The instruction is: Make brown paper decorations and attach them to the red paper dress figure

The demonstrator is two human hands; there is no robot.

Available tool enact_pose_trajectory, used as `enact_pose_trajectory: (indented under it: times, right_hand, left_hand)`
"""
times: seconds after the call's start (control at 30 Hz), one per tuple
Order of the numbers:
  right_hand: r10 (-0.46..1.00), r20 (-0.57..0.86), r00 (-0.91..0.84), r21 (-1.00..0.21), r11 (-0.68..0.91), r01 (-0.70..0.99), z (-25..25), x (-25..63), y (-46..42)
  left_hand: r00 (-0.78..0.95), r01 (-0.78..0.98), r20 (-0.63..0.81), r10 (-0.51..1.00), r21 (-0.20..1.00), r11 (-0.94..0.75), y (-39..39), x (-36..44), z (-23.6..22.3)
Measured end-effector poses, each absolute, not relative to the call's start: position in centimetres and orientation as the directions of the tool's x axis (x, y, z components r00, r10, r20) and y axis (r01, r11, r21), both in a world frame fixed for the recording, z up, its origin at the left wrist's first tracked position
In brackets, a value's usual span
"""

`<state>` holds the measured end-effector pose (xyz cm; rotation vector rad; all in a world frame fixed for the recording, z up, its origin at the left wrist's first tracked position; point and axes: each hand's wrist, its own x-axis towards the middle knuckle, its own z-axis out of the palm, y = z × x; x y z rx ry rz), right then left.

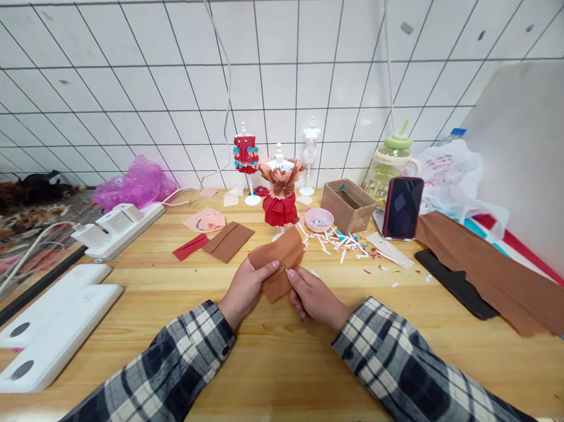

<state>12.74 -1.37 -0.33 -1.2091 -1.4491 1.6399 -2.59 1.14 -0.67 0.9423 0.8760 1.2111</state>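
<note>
A piece of brown crepe paper is held over the table, spread and folded in several layers. My left hand grips its left side, thumb on top and fingers behind. At the paper's lower right, my right hand is closed in a pinch. A thin, light sliver shows at its fingertips against the paper, too small to name. Just beyond stands a small dress form in a red skirt and brown-pink pleated top, its base partly hidden by the paper. Left of it lie folded brown paper and folded red paper.
Behind are a dress form in red and a bare white one. To the right are a pink dish, white paper strips, a cardboard box, a phone and brown paper. A power strip lies left.
</note>
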Motion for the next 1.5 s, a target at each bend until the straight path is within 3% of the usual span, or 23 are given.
enact_pose_trajectory:
  times: [1.5]
  right_hand:
    - [0.892,-0.206,-0.402,-0.978,-0.177,0.11,-0.81,12.83,-1.3]
  left_hand:
    - [0.192,-0.338,-0.047,0.98,0.935,0.111,0.97,-2.57,-0.37]
